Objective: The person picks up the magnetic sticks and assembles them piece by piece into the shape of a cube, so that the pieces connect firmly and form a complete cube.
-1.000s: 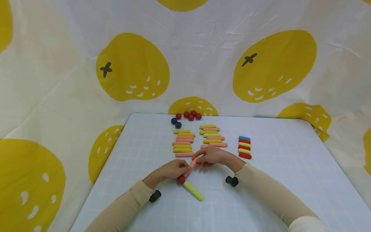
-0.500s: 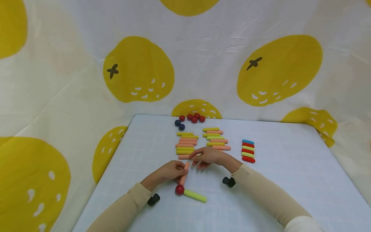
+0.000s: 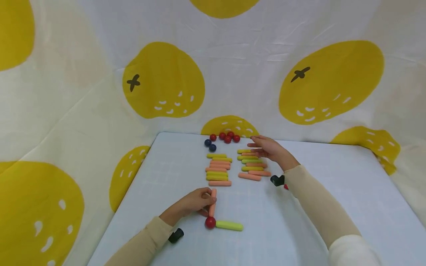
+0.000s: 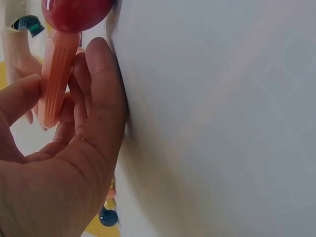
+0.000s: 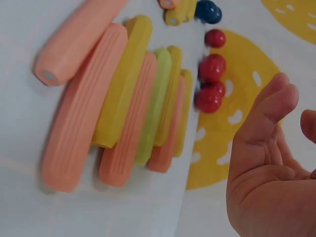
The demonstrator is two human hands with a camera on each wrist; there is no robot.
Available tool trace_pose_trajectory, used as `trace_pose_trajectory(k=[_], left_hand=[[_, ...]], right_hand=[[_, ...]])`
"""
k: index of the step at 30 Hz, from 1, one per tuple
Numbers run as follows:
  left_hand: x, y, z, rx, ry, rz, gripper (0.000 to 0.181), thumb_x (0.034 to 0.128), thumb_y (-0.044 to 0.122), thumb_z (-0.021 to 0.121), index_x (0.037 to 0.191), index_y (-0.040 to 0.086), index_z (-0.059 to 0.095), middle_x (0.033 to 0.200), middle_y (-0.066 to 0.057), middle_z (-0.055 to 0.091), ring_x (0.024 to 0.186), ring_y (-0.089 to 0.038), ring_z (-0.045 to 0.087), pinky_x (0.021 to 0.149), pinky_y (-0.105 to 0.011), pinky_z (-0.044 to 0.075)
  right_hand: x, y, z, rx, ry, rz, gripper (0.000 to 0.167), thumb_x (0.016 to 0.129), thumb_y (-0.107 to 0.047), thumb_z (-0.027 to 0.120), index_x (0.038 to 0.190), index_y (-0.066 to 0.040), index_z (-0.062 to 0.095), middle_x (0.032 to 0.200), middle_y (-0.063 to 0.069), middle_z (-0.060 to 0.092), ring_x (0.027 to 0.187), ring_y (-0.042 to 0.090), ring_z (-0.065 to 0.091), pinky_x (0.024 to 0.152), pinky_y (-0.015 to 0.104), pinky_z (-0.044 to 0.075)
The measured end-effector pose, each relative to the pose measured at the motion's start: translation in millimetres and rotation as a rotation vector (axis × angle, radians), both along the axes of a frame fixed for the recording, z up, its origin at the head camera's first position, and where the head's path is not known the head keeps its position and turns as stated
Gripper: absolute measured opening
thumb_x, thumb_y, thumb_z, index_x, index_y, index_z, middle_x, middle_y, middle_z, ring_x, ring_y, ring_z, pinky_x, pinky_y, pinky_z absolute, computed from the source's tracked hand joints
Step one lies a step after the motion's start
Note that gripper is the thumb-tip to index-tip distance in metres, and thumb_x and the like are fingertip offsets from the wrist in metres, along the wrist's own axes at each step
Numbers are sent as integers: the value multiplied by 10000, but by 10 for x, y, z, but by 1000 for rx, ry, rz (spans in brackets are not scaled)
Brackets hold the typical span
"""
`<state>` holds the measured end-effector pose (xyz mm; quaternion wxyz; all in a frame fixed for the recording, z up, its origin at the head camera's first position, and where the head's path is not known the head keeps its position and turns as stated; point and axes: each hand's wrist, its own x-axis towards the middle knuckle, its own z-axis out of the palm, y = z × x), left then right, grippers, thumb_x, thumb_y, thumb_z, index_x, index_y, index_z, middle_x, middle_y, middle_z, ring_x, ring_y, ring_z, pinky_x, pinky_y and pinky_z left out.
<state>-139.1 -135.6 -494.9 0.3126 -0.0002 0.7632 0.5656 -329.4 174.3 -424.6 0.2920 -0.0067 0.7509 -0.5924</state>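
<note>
My left hand pinches a pink stick between thumb and fingers; its lower end meets a red ball. From the ball's right side a yellow-green stick extends along the table. In the left wrist view the pink stick touches the red ball, and the left hand rests by the table surface. Over the far end of the right group of sticks hovers my right hand, fingers extended and holding nothing. The right wrist view shows that hand with fingers apart.
Red balls and two dark blue balls lie near the table's back edge. A left group of pink and yellow sticks lies in front of them. A small red piece shows beside the right forearm. Patterned cloth hangs behind.
My right hand has let go of the pink stick and moved away, up and right over the stick group. The held pink stick, ball and yellow-green stick have turned; the left hand keeps its pinch.
</note>
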Motion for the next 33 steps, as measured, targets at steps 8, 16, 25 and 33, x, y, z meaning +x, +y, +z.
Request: trace_pose_trajectory(k=[8,16,25,33], left_hand=[[80,28,-49,36,-18,-21,274,999,233,667,1180,55,563,925,-46,697,775,-160,678,725,-353,628],[134,43,-18,45,-49,3,249,1001,214,663,1185,79,562,936,-65,683,778,-171,674,717,-373,629],[74,-9,6,52,-63,4,227,1002,218,665,1165,92,569,920,-61,694,776,-165,682,710,-375,626],[-33,-38,39,80,-66,9,207,1006,198,655,1157,87,567,908,-58,698,787,-166,677,728,-387,628]], right_hand=[[-340,-6,-118,40,-50,-55,684,1095,-391,436,1647,-142,116,1574,210,442,1032,161,680,711,126,533],[-588,-191,-290,121,-71,-37,633,1096,-358,444,1624,-95,214,1495,211,534,774,69,658,706,152,540],[-795,-508,-400,160,-160,-43,564,1070,-372,514,1535,-73,404,1041,62,751,689,77,691,644,173,554],[-953,-719,-426,168,-151,-62,464,1059,-383,540,1382,-51,513,877,4,732,609,53,649,591,157,529]])
